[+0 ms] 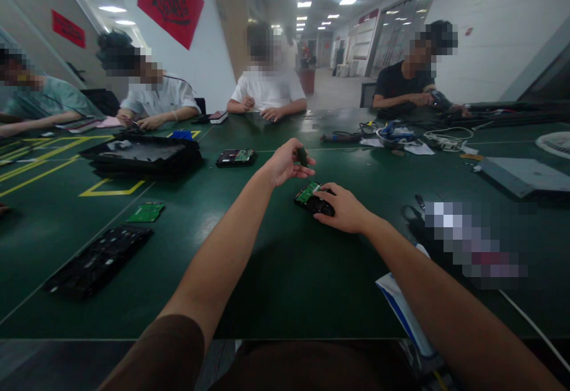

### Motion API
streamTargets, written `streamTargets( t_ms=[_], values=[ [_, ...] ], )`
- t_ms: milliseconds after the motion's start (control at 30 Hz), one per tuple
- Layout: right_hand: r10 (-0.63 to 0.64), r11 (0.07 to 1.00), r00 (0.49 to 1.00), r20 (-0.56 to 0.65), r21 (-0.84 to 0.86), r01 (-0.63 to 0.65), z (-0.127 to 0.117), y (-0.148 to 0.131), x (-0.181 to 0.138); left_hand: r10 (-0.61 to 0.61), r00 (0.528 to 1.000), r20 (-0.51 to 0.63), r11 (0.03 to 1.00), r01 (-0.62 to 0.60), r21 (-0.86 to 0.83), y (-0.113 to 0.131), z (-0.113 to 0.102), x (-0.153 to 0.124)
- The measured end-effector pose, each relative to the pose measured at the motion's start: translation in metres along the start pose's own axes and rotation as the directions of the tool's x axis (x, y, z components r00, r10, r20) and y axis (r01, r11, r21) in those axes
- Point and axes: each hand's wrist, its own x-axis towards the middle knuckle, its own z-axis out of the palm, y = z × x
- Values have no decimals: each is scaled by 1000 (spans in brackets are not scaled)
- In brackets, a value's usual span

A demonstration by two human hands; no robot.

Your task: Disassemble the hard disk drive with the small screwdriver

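Observation:
A black hard drive (304, 205) with a green circuit board (307, 193) on its upper face lies on the table in front of me. My right hand (342, 207) is closed around the drive's right end, thumb at the near edge and fingers over the top. Above the drive, my left hand (289, 164) grips the dark handle of a screwdriver (302, 156), which stands roughly upright. Its thin shaft points down toward the board; whether the tip touches a screw is too small to tell.
Left on the green table (249, 284) lie a loose green board (146, 212), black drive casings (100, 260) and a black tray (142, 153). Another drive (236, 157) sits farther back. Cables (392, 133) and a grey metal box (525, 176) are at right. Several people sit across.

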Motion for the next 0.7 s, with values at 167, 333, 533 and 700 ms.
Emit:
streamTargets(
  t_ms=[167, 333, 533, 700],
  values=[
    [7, 1000, 1000, -3, 1, -7, 1, 1, -1, -5, 998, -61, 1000, 6, 25, 2, -5, 0],
    [1, 1000, 1000, -4, 4, -1, 0, 1, -1, 11, 998, -58, 998, -7, 67, 2, -7, -1],
    [-1, 1000, 1000, 0, 2, 1, 0, 0, 0, -3, 999, -41, 998, 5, 56, 3, -3, -2],
    [1, 1000, 1000, 4, 0, -1, 0, 1, -1, 40, 996, -82, 993, -30, 111, 3, -5, -1]
  ],
)
